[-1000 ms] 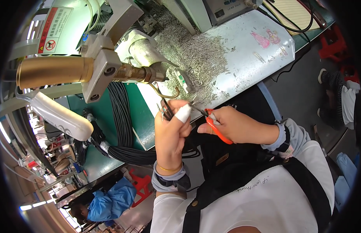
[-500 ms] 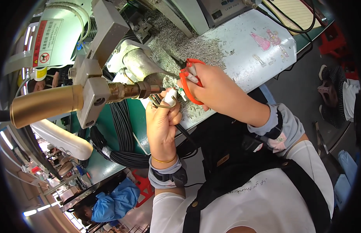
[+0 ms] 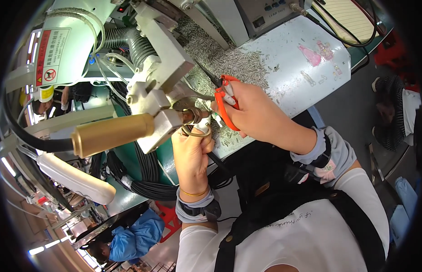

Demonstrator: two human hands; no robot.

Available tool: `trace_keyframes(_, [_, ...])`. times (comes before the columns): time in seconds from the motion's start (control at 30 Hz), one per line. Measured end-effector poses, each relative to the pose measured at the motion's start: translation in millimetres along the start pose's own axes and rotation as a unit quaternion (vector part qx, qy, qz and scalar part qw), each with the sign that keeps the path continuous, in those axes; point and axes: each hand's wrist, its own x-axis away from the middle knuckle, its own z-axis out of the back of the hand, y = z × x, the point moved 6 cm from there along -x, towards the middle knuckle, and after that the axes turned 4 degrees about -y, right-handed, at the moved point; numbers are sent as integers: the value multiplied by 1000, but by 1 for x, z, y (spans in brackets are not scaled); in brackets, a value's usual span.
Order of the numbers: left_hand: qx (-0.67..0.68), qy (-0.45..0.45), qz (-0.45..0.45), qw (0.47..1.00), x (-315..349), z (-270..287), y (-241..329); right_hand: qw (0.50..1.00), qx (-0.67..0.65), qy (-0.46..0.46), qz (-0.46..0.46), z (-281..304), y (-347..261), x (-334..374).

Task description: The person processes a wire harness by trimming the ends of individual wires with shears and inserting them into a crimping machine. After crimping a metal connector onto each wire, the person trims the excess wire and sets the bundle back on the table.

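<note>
My left hand point(image 3: 193, 154) is closed around a black cable point(image 3: 218, 162), whose lower length hangs toward my lap. A white covering or part point(image 3: 203, 124) shows at its thumb tip, and a bent metal tube point(image 3: 193, 133) crosses just above the fingers. In my right hand point(image 3: 254, 109) are red-handled pliers point(image 3: 223, 109), their dark jaws pointing up and left. A small white-and-green piece point(image 3: 217, 119) shows between the two hands. Right over the left fingertips is a mounted soldering iron with a gold handle point(image 3: 113, 133); its tip and the cable end are hidden there.
Many small metal pins point(image 3: 240, 65) cover the bench beyond my hands. Coiled black cables point(image 3: 149, 186) lie to the left, near a long white lamp-like housing point(image 3: 77, 179). A grey control box point(image 3: 270, 16) stands at the back. Another person in blue point(image 3: 138, 235) sits lower left.
The soldering iron and its metal bracket have swung right, over my left fingertips, covering the pale nozzle seen before. Both hands keep their grips and have barely shifted.
</note>
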Motion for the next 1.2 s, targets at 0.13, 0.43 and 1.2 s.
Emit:
trace_keyframes(0.13, [-15, 31, -32, 999, 3, -1, 2, 1000, -8, -5, 6, 0, -2, -1])
trace_keyframes(0.43, [23, 5, -9, 1000, 3, -2, 2, 999, -46, 1, 3, 0, -2, 2])
trace_keyframes(1.2, [152, -90, 2, 984, 93, -22, -26, 972, 172, -68, 147, -22, -26, 79])
